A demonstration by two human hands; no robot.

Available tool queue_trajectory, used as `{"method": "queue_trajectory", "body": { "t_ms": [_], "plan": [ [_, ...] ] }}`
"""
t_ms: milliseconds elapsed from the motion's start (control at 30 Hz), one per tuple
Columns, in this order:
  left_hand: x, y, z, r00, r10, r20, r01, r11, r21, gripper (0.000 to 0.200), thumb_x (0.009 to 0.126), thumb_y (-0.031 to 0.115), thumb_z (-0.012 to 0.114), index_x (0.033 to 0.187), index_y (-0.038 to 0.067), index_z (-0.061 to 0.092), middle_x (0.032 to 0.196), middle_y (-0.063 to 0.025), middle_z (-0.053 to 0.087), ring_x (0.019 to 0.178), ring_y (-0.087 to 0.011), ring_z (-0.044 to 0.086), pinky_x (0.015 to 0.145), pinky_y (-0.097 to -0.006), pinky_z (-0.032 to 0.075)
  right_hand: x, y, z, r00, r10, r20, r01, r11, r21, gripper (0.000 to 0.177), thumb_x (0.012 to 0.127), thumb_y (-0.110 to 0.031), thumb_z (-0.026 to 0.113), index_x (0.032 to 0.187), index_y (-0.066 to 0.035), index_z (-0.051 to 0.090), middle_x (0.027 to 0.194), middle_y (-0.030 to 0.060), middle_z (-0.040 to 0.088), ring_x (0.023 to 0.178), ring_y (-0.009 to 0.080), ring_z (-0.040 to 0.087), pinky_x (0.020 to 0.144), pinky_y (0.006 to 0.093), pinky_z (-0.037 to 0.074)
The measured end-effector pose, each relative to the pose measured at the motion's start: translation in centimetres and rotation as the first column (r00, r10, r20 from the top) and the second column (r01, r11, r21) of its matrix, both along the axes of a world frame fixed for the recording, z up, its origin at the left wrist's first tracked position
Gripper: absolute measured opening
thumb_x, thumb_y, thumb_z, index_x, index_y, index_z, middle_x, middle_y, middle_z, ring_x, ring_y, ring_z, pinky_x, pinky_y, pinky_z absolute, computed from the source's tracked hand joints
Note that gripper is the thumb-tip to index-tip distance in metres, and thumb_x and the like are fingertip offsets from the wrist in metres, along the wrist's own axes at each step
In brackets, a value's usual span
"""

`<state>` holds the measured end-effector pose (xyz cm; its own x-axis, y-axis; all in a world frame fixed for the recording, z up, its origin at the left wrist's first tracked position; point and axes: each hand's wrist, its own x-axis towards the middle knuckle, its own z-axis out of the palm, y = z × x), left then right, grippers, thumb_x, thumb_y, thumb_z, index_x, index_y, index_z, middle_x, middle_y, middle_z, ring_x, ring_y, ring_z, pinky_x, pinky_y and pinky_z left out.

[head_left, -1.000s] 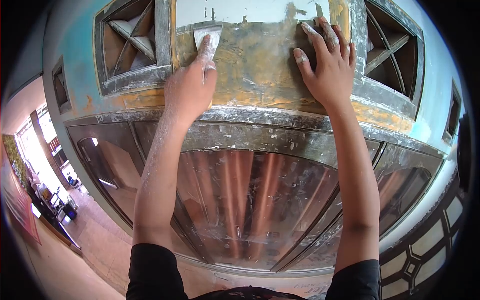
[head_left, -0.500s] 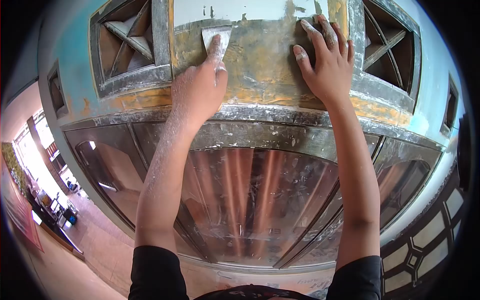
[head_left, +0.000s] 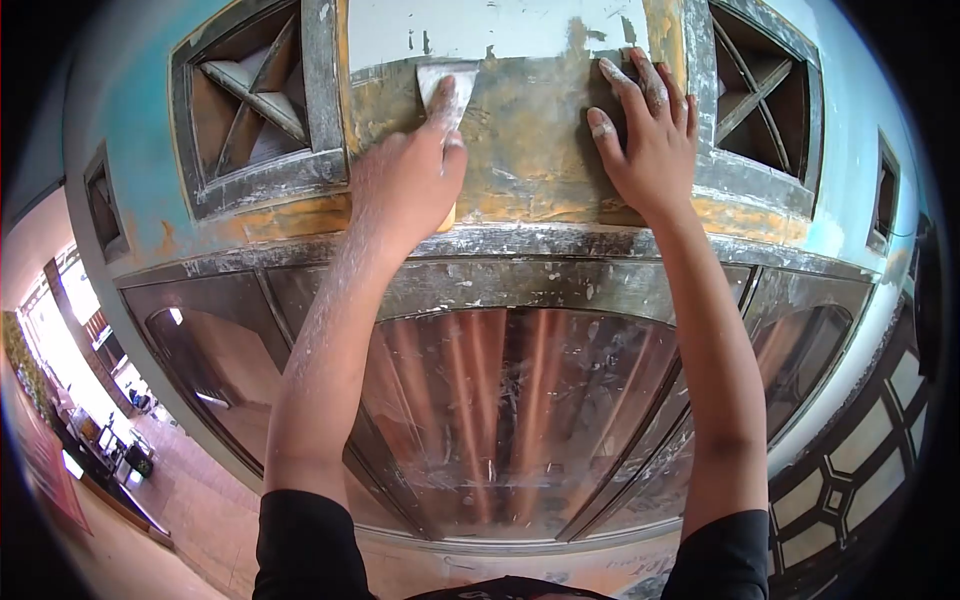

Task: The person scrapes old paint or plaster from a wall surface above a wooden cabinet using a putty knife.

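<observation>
My left hand (head_left: 412, 188) is closed around a scraper (head_left: 466, 84), its index finger stretched along the blade. The blade's wide edge rests against a worn panel (head_left: 540, 140), close to the lower edge of a patch of white coating (head_left: 530, 28). A pale bit of the handle shows below the hand. My right hand (head_left: 655, 150) lies on the panel's right side with fingers spread and holds nothing. White dust coats its fingertips, my left index finger and the left forearm.
Openings with crossed bars flank the panel, one on the left (head_left: 255, 100) and one on the right (head_left: 760, 95). Below is a dark-framed glass window (head_left: 520, 400) with reddish streaks behind or reflected in it. At far left, a tiled floor (head_left: 190, 490) leads to a bright doorway.
The scraper in my left hand has shifted slightly right and up along the panel. My right hand stays spread on the panel. The whole view has tilted a little upward.
</observation>
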<state>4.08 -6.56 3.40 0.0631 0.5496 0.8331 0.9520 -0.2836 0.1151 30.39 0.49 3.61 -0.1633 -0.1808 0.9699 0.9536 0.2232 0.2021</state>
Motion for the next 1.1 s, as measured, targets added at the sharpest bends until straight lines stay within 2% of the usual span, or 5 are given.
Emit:
{"method": "queue_trajectory", "body": {
  "t_ms": [433, 533, 700, 767, 1100],
  "plan": [
    [0.7, -0.3, -0.1, 0.996, 0.008, -0.084, -0.003, 0.998, 0.062, 0.063, 0.098, 0.03, 0.049, 0.159, 0.016, 0.037, 0.09, -0.0254, 0.071, 0.089, -0.0448, 0.07, 0.084, -0.0562, 0.053, 0.1, 0.1, -0.2, 0.999, -0.037, 0.015, 0.037, 0.999, 0.005, 0.05, 0.1, -0.048, 0.056, 0.147, -0.029, 0.055, 0.161, 0.0014, 0.043, 0.152, 0.0318, 0.032, 0.124, 0.0545, 0.019],
    [1.1, -0.7, 0.2, 0.996, 0.026, -0.088, -0.027, 1.0, -0.004, 0.064, 0.097, 0.03, 0.051, 0.158, 0.015, 0.038, 0.092, -0.026, 0.072, 0.091, -0.0448, 0.07, 0.085, -0.0558, 0.054, 0.0, 0.3, -0.1, 0.999, -0.033, 0.019, 0.032, 0.999, 0.024, 0.05, 0.101, -0.049, 0.055, 0.147, -0.029, 0.054, 0.161, 0.0011, 0.042, 0.152, 0.0315, 0.032, 0.124, 0.0545, 0.018],
    [1.3, -1.0, 1.0, 0.996, -0.01, -0.089, 0.012, 1.0, 0.028, 0.064, 0.098, 0.03, 0.05, 0.159, 0.015, 0.037, 0.093, -0.026, 0.072, 0.092, -0.0449, 0.07, 0.086, -0.0552, 0.054, 0.0, 0.3, -0.3, 0.999, -0.042, -0.007, 0.042, 0.999, 0.0, 0.05, 0.101, -0.05, 0.054, 0.147, -0.03, 0.054, 0.162, 0.0006, 0.042, 0.152, 0.0311, 0.032, 0.125, 0.0542, 0.017],
    [1.3, -1.0, 0.5, 0.996, 0.009, -0.088, -0.007, 1.0, 0.02, 0.063, 0.098, 0.03, 0.05, 0.159, 0.015, 0.037, 0.093, -0.0258, 0.072, 0.092, -0.0447, 0.071, 0.086, -0.055, 0.054, 0.0, 0.4, -0.5, 1.0, -0.005, -0.017, 0.005, 1.0, 0.002, 0.051, 0.098, -0.05, 0.056, 0.145, -0.032, 0.055, 0.16, 0.0023, 0.044, 0.152, 0.0323, 0.032, 0.124, 0.0587, 0.018],
    [2.0, -0.8, 0.8, 0.995, 0.03, -0.1, -0.029, 1.0, 0.009, 0.067, 0.099, 0.034, 0.05, 0.16, 0.014, 0.032, 0.094, -0.0246, 0.073, 0.092, -0.0448, 0.071, 0.087, -0.0556, 0.055, 0.1, -0.1, -2.3, 0.999, 0.027, -0.022, -0.028, 0.998, -0.048, 0.053, 0.098, -0.049, 0.056, 0.148, -0.03, 0.052, 0.163, 0.0051, 0.04, 0.152, 0.0346, 0.031, 0.123, 0.0616, 0.018]
  ]
}}
